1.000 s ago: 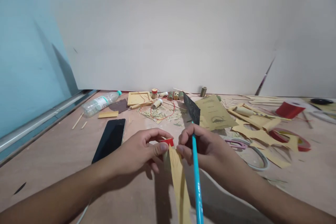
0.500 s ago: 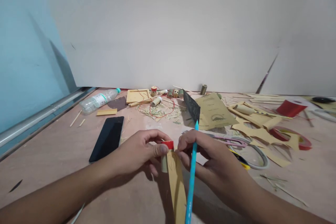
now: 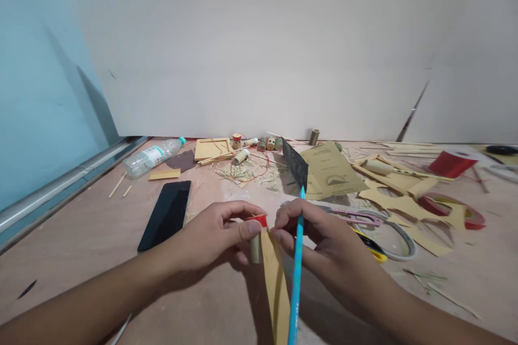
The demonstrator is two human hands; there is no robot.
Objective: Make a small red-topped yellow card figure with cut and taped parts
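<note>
My left hand (image 3: 214,234) is closed, pinching a small upright tube with a red band (image 3: 256,226) between thumb and fingers. A long tan sandpaper strip (image 3: 276,285) hangs from the tube toward me. My right hand (image 3: 319,234) is closed too. It pinches the strip's top edge against the tube and holds a blue pencil (image 3: 296,275) that runs down between the fingers toward me.
A black phone (image 3: 165,214) lies to the left, a plastic bottle (image 3: 151,157) behind it. Scissors (image 3: 356,218), tan paper cut-outs (image 3: 399,199), red tape rolls (image 3: 451,164) and small bamboo pieces (image 3: 269,144) litter the table. A white board (image 3: 259,59) stands behind.
The pencil's lower end has swung a little left. Both hands stay pinched on the tube and strip, hardly moved. The camera tilted slightly, so the scissors now show beside my right hand.
</note>
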